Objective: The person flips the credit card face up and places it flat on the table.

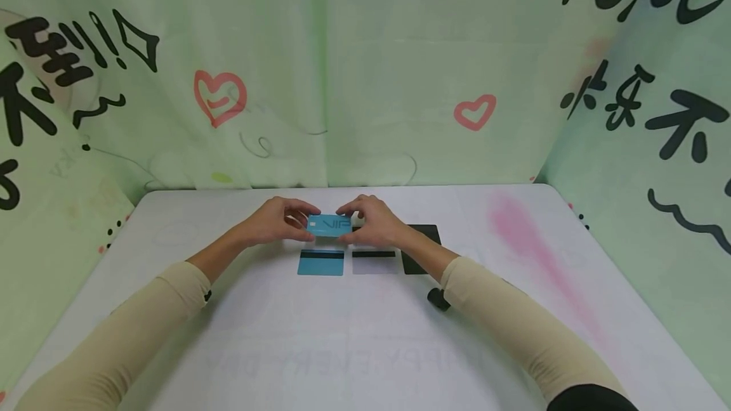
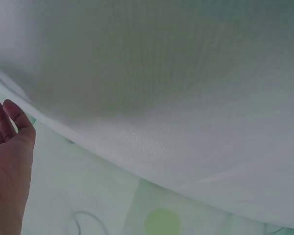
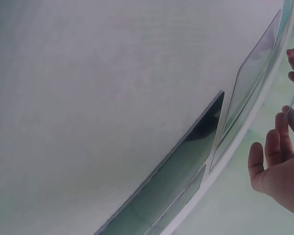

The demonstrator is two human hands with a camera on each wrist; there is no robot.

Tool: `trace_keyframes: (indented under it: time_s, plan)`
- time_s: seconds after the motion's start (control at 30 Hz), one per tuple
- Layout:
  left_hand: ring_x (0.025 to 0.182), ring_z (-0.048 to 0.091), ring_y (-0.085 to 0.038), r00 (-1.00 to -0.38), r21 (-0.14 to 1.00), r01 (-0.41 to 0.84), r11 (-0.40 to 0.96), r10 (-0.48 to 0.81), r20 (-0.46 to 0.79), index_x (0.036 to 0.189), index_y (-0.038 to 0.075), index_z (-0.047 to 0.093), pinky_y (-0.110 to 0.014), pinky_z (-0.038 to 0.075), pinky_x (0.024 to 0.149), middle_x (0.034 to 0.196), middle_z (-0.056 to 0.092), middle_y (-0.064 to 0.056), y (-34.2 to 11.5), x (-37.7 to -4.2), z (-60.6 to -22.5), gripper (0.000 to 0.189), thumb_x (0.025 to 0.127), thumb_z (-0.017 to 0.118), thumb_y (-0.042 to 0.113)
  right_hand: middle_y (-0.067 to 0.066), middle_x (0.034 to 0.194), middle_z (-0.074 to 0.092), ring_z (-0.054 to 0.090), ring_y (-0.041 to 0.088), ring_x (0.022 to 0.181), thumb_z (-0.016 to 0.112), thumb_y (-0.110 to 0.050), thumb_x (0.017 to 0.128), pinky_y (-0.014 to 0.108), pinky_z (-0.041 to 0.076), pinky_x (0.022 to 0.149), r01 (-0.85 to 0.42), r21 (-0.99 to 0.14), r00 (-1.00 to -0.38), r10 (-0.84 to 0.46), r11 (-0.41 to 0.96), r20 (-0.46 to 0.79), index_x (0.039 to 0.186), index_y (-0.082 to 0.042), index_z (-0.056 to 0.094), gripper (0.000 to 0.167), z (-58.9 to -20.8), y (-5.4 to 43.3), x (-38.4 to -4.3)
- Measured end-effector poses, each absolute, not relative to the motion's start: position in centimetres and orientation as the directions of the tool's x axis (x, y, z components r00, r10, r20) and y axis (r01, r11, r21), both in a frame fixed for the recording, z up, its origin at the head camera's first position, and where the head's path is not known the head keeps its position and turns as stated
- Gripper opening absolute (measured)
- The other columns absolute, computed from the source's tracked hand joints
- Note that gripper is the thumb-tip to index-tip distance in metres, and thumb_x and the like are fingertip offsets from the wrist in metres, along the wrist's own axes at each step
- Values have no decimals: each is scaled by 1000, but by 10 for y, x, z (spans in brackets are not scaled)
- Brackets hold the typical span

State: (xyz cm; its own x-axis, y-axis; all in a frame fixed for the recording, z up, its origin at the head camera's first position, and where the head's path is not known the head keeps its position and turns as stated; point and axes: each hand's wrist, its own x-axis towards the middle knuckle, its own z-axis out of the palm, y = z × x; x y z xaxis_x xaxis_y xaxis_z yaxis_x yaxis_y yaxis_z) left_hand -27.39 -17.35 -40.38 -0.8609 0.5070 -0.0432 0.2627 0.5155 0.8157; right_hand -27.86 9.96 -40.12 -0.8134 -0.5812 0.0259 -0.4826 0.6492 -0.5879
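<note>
A blue card (image 1: 329, 225) printed "VIP" is held up above the table, its printed face toward the head camera. My left hand (image 1: 280, 221) pinches its left edge between fingers and thumb; my right hand (image 1: 374, 226) pinches the right edge. Below it lies another blue card (image 1: 320, 264) with a black stripe, and beside that a pale card (image 1: 374, 264) with a black stripe. Dark cards (image 1: 421, 231) lie to the right, partly covered by my right forearm. In the left wrist view my left hand (image 2: 10, 166) shows at the edge, the held card out of sight.
The white table (image 1: 274, 341) has a pink smear at its right. A small black object (image 1: 438, 299) sits beside my right sleeve. Green printed cloth (image 1: 388, 68) hangs behind and at both sides of the table.
</note>
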Motion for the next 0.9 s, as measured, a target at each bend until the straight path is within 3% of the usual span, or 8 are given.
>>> trace_keyframes:
  time_s: [0.4, 0.9]
  plan:
    - [109, 67, -25, -861, 760, 298, 577, 506, -47, 133, 11, 71, -42, 56, 99, 124, 70, -9, -174, -275, -406, 54, 83, 88, 23, 4, 128, 67, 55, 26, 115, 83, -30, 87, 40, 49, 97, -471, -588, -815, -580, 657, 5, 133, -15, 72, 50, -401, 103, -279]
    - [109, 61, -24, -870, 672, 344, 656, 491, -33, 128, 15, 75, -33, 48, 84, 121, 70, -5, -176, -280, -412, 54, 78, 92, 29, 5, 131, 71, 57, 26, 117, 83, -23, 86, 41, 49, 99, -485, -571, -803, -596, 663, -9, 133, -12, 72, 50, -403, 100, -282]
